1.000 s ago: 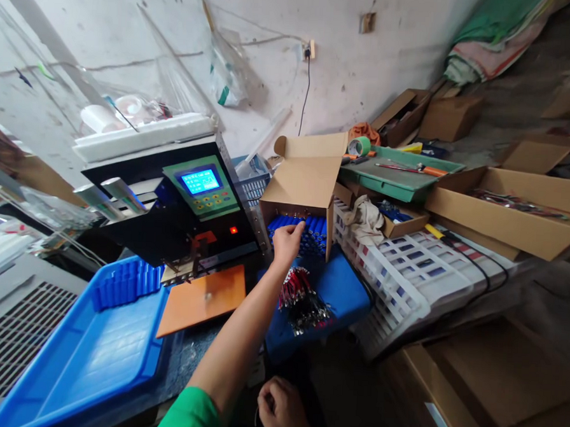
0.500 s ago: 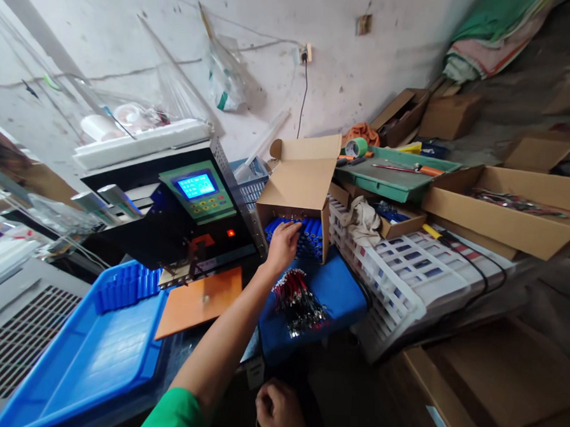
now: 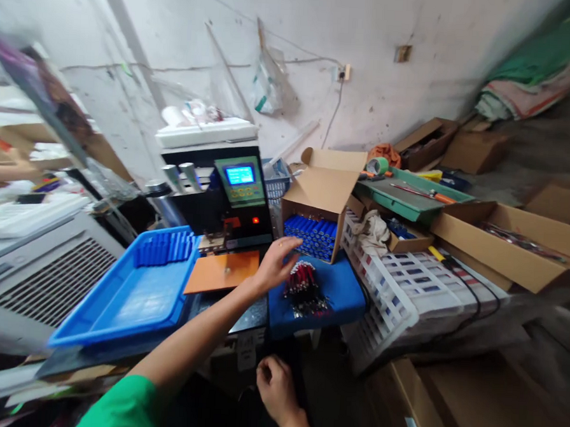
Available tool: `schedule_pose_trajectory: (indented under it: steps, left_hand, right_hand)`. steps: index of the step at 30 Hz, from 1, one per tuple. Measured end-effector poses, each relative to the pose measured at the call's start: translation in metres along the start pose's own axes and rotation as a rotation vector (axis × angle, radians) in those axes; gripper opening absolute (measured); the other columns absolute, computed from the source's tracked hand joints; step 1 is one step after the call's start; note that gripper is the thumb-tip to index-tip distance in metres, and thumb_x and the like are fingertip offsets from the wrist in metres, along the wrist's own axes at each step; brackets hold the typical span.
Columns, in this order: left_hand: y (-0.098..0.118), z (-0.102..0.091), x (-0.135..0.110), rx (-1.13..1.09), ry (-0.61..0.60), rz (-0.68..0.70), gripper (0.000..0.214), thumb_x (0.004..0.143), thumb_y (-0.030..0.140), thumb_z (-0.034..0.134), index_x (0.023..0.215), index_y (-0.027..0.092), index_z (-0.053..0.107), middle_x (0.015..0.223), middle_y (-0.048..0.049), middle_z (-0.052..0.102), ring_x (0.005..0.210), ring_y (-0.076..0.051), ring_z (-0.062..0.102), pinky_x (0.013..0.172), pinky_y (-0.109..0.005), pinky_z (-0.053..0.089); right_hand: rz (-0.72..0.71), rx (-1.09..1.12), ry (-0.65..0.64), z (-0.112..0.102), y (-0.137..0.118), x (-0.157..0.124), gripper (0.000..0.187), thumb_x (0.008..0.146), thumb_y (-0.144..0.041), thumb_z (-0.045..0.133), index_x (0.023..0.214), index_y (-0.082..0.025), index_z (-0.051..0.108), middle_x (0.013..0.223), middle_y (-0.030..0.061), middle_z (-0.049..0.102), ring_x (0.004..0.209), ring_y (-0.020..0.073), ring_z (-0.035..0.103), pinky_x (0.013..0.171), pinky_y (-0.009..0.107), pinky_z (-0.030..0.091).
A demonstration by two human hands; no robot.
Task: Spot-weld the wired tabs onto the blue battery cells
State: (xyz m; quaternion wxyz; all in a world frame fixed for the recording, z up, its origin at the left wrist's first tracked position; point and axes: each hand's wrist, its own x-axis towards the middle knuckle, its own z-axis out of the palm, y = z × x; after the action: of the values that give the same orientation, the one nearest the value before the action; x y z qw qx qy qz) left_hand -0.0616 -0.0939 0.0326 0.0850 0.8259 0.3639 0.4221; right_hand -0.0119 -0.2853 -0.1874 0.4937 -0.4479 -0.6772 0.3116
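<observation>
The left hand, fingers slightly apart, is by the open cardboard box edge; the right hand is curled, hold unclear.

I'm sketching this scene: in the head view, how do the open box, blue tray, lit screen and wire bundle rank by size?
1. Blue tray
2. Open box
3. Wire bundle
4. Lit screen
These are apparent sizes only; part of the tray lies nearer the camera.

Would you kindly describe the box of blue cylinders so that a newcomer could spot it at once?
Find the black machine with the lit screen. To its right, on the far end of a blue surface, stands an open cardboard box, flap raised; unlike the other cardboard boxes, it shows rows of blue cylinders.
</observation>
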Motion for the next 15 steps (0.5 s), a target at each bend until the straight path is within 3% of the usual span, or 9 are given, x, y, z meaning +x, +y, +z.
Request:
schedule_pose_trajectory:
  steps: [5, 8, 11, 13, 15]
  left_hand:
    - [0.068, -0.09, -0.104, -0.06, -0.285, -0.001, 0.026, 0.094, 0.03, 0.052, 0.112, 0.02, 0.068, 0.093, -0.0117, 0.072, 0.088, -0.02, 0.067, 0.082, -0.033, 0.053]
    - [0.102, -0.124, -0.19, -0.114, -0.398, -0.085, 0.025, 0.092, 0.03, 0.054, 0.108, 0.019, 0.07, 0.085, -0.0116, 0.072, 0.079, -0.02, 0.066, 0.073, -0.029, 0.051]
    - [0.12, -0.136, -0.288, -0.247, -0.476, -0.23, 0.023, 0.088, 0.031, 0.056, 0.097, 0.017, 0.072, 0.078, -0.0102, 0.072, 0.069, -0.018, 0.065, 0.065, -0.026, 0.05]
    - [0.125, -0.134, -0.345, -0.306, -0.423, -0.467, 0.024, 0.086, 0.037, 0.059, 0.082, 0.017, 0.072, 0.066, -0.0055, 0.068, 0.058, -0.015, 0.06, 0.053, -0.022, 0.045]
    - [0.131, -0.131, -0.385, -0.381, -0.369, -0.677, 0.034, 0.083, 0.048, 0.063, 0.069, 0.018, 0.068, 0.054, 0.0002, 0.058, 0.047, -0.012, 0.051, 0.043, -0.021, 0.036]
  right_hand:
    - [-0.084, 0.0, -0.04, 0.004, -0.008, -0.006, 0.025, 0.093, -0.022, 0.044, 0.075, -0.019, 0.061, 0.069, 0.0039, 0.063, 0.063, 0.0155, 0.061, 0.057, 0.022, 0.045]
    - [-0.144, 0.006, -0.064, 0.011, -0.012, -0.011, 0.034, 0.098, -0.032, 0.041, 0.073, -0.019, 0.061, 0.066, 0.0043, 0.063, 0.058, 0.0157, 0.061, 0.054, 0.023, 0.046]
    - [-0.182, 0.014, -0.106, 0.021, -0.015, -0.023, 0.039, 0.099, -0.041, 0.043, 0.073, -0.02, 0.063, 0.065, 0.0052, 0.064, 0.055, 0.0173, 0.062, 0.053, 0.024, 0.048]
    - [-0.192, 0.045, -0.135, 0.029, -0.024, -0.031, 0.04, 0.098, -0.046, 0.045, 0.073, -0.021, 0.064, 0.064, 0.0056, 0.065, 0.056, 0.0188, 0.063, 0.053, 0.026, 0.049]
    - [-0.197, 0.098, -0.184, 0.039, -0.046, -0.035, 0.038, 0.097, -0.047, 0.048, 0.075, -0.022, 0.065, 0.066, 0.0057, 0.066, 0.058, 0.0198, 0.065, 0.055, 0.026, 0.051]
